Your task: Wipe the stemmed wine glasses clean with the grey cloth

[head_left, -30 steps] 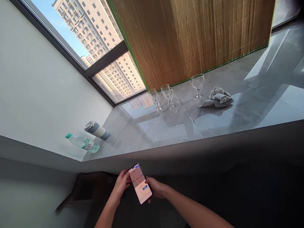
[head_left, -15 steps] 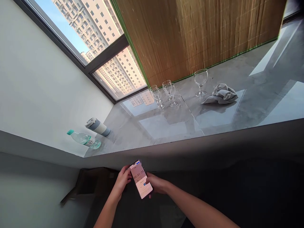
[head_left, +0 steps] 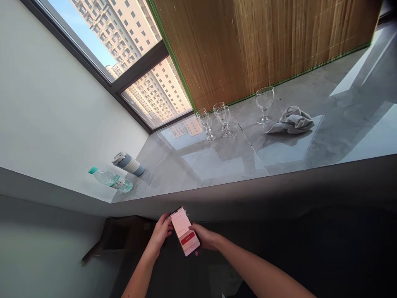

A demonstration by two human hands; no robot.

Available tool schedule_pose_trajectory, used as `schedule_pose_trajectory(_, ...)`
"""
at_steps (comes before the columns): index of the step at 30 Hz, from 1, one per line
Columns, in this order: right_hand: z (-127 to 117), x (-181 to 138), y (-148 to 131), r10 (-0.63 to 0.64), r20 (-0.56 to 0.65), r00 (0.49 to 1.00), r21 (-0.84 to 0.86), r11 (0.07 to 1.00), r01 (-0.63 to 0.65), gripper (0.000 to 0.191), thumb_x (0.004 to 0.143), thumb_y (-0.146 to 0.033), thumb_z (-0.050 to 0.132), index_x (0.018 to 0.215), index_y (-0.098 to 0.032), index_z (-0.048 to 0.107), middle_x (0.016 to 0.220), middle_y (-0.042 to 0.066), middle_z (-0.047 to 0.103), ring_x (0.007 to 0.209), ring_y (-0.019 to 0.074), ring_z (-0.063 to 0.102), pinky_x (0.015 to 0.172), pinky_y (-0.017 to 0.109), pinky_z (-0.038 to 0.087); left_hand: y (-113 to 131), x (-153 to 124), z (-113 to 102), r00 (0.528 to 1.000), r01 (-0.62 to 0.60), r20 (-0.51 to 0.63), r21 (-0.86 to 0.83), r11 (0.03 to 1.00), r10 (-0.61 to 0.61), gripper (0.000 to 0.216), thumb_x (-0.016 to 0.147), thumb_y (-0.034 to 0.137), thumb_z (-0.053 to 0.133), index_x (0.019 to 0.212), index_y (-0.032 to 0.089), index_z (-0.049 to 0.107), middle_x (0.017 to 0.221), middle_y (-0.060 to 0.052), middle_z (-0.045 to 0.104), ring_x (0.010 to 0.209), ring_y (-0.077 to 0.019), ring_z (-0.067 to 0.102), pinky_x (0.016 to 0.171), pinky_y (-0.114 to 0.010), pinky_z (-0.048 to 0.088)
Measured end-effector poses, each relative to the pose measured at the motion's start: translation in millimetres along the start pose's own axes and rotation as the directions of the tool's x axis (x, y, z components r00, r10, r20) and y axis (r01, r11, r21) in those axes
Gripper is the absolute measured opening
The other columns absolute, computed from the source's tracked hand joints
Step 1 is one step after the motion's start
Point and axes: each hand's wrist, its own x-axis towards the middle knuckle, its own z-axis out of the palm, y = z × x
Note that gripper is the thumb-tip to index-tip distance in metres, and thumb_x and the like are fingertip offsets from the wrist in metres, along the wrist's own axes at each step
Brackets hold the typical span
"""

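Observation:
A smartphone (head_left: pixel 183 230) with a lit, pale pink screen is held in front of the ledge, below its front edge. My left hand (head_left: pixel 161 232) grips its upper left side, fingers closed about the edge. From the other side my right hand (head_left: pixel 204 237) wraps round the phone, its thumb over the screen and its other fingers mostly hidden behind. A red button shows low on the screen; the small text is too small to read.
On the grey ledge (head_left: pixel 173 178) stand several stemmed glasses (head_left: pixel 223 118), another glass (head_left: pixel 264 103), a crumpled grey cloth (head_left: pixel 293 121), a plastic bottle (head_left: pixel 108 179) and a tumbler (head_left: pixel 128 163). A bamboo blind (head_left: pixel 254 45) hangs behind, beside the window (head_left: pixel 155 91).
The phone's screen went from a timer reading 00:01:25 to a page with a red button. My right thumb has shifted up the screen. The view has moved slightly.

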Motion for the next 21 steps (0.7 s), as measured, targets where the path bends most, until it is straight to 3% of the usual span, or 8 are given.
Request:
schedule_pose_trajectory(7, -2.1, 1.0, 0.7, 0.029, 0.065, 0.997, 0.001, 1.0, -0.03, 0.047, 0.097, -0.042, 0.021, 0.103, -0.013, 0.058, 0.08, 0.007, 0.06, 0.062, 0.0147, 0.059, 0.044, 0.022, 0.048, 1.4, -1.0, 0.6, 1.0, 0.003, 0.005, 0.006, 1.0, -0.003, 0.066, 0.069, 0.056, 0.063, 0.122, 0.017, 0.055, 0.085, -0.005, 0.067, 0.077, -0.0193, 0.064, 0.078, -0.035, 0.047)
schedule_pose_trajectory(15, 0.8, 0.9, -1.1, 0.035, 0.02, 0.999, -0.014, 0.999, -0.035, 0.051, 0.097, -0.043, 0.019, 0.098, -0.013, 0.061, 0.075, 0.006, 0.06, 0.058, 0.0144, 0.057, 0.045, 0.023, 0.047, -1.4, -1.3, -1.0, 0.999, -0.031, 0.011, 0.02, 0.999, 0.031, 0.07, 0.068, 0.058, 0.065, 0.124, 0.017, 0.055, 0.089, -0.007, 0.068, 0.082, -0.0209, 0.065, 0.08, -0.036, 0.047)
schedule_pose_trajectory(21, 4.4, -4.0, -3.2, -0.015, 0.044, 0.999, 0.01, 1.0, 0.015, 0.048, 0.096, -0.045, 0.024, 0.098, -0.014, 0.062, 0.075, 0.005, 0.06, 0.059, 0.0136, 0.058, 0.045, 0.022, 0.046, -7.8, 1.0, -1.0, 0.991, -0.13, -0.021, 0.027, 0.991, 0.13, 0.06, 0.065, 0.042, 0.07, 0.119, 0.017, 0.056, 0.076, -0.002, 0.063, 0.076, -0.0199, 0.063, 0.072, -0.031, 0.047)
